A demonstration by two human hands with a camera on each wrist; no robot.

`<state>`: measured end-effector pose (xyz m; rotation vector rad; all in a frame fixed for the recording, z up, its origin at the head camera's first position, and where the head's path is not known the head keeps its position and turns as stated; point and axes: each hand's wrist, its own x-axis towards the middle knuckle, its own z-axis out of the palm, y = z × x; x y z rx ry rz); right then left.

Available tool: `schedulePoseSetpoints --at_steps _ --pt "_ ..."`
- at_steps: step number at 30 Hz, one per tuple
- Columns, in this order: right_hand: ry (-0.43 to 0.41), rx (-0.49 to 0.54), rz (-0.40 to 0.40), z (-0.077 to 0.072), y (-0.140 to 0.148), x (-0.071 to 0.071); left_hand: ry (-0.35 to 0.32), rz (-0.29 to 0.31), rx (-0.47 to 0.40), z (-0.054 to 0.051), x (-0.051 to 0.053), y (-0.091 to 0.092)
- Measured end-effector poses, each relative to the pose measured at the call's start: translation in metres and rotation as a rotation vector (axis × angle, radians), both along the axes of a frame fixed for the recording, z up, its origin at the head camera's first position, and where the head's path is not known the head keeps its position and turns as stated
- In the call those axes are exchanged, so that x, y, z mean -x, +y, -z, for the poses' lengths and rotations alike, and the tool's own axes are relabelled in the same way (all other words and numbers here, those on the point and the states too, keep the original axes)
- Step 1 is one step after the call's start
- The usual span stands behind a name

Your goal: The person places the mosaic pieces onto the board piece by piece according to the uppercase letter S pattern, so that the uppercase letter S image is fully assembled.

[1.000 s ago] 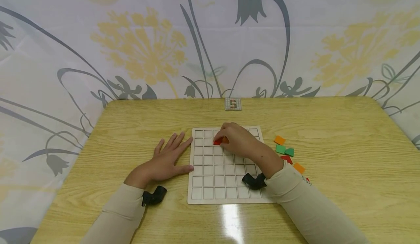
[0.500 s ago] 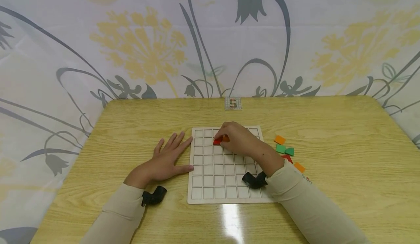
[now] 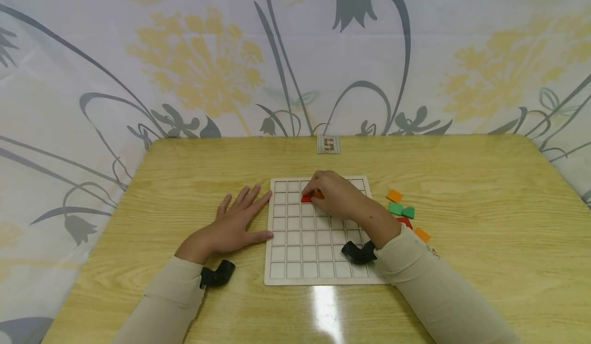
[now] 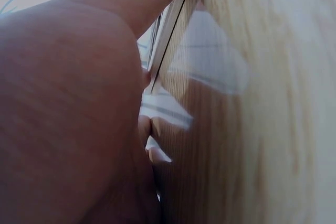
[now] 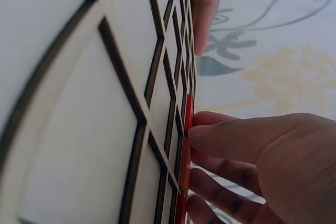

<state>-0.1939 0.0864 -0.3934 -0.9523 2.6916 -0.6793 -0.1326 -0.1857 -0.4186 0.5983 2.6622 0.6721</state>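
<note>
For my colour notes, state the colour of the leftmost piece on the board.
The piece is red, clearest in the head view.

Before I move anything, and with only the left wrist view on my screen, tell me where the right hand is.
Observer: The right hand is over the far part of the board, with its thumb and a finger on a red piece.
Operator: Name what lies next to that piece.
Observer: An orange piece lies right beside it on the board, as the right wrist view shows.
Operator: Now report what is off to the board's right.
Observer: In the head view, two green pieces lie there on the table, among orange and red ones.
</note>
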Motion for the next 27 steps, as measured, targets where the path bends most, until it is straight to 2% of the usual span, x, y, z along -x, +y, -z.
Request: schedulePoseSetpoints --at_steps 6,12,19,27 --pt "0.058 0.115 0.039 -0.005 0.007 -0.006 -0.003 -0.003 0.005 0.000 -0.002 0.002" --pt "0.220 0.245 0.097 -0.020 0.029 -0.016 0.002 -0.001 -0.002 0.001 -0.002 0.002" --pt "0.386 0.355 0.122 -0.024 0.058 -0.029 0.000 0.006 0.003 0.000 -0.001 0.001" --pt "0.530 0.367 0.137 -0.032 0.094 -0.036 0.001 0.004 -0.004 -0.003 0.000 0.001"
